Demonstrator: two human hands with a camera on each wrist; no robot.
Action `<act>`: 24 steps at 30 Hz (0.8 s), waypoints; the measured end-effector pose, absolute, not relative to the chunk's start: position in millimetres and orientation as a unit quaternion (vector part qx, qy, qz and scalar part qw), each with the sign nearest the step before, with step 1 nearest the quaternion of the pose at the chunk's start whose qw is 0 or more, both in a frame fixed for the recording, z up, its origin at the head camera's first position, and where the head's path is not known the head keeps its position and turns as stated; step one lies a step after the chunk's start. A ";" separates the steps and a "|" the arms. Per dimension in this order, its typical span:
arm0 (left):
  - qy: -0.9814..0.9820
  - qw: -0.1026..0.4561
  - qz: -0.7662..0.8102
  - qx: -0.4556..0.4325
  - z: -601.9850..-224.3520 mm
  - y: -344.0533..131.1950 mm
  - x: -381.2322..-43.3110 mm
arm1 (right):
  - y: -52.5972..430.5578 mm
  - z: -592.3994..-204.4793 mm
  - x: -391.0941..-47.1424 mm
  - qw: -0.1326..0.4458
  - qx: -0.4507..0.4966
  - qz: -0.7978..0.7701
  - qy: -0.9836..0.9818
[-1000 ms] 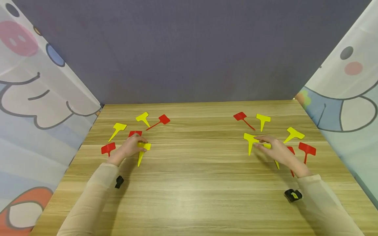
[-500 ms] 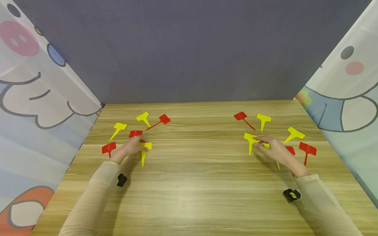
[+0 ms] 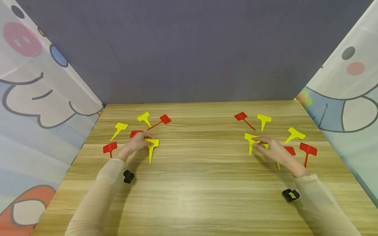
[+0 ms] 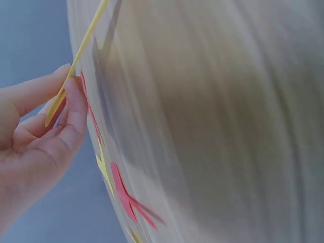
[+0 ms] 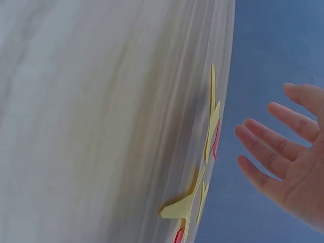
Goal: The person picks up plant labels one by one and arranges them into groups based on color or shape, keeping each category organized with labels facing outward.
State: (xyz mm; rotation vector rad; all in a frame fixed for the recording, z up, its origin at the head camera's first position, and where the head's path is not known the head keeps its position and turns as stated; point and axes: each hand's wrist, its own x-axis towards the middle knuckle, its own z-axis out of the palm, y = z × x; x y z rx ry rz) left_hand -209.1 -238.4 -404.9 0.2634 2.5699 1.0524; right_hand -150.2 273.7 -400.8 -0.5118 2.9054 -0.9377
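Observation:
In the head view my left hand (image 3: 136, 143) pinches a yellow T-shaped plant label (image 3: 151, 151) by its wide top, and its pointed stem hangs toward me. The left wrist view has this label edge-on between thumb and fingers, raised off the table. My right hand (image 3: 273, 151) hovers at the right, its fingertips over another yellow label (image 3: 248, 141). From the right wrist view the fingers (image 5: 263, 147) are spread, apart from the labels and holding nothing. A further yellow label (image 3: 278, 166) and a red label (image 3: 290, 150) lie partly hidden below this hand.
Several red and yellow labels lie around both hands on the wooden table (image 3: 192, 183), including a red one (image 3: 165, 119) left and a red one (image 3: 308, 149) right. A grey panel (image 3: 195, 52) stands behind. Cartoon-print curtains (image 3: 23, 75) flank the table.
My left hand has lifted the yellow label and moved right with it, its stem swinging to point nearly straight toward me. My right hand has stayed almost in place.

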 end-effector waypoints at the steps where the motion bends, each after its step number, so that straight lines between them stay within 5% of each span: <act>1: 0.905 0.176 0.376 0.093 -404.4 -235.8 -210.0 | 273.6 -400.8 -150.1 0.023 -0.166 -0.305 0.938; 24: 0.875 0.170 0.448 0.073 -407.4 -174.1 -242.7 | 255.4 -398.4 -161.0 0.029 -0.171 -0.308 0.935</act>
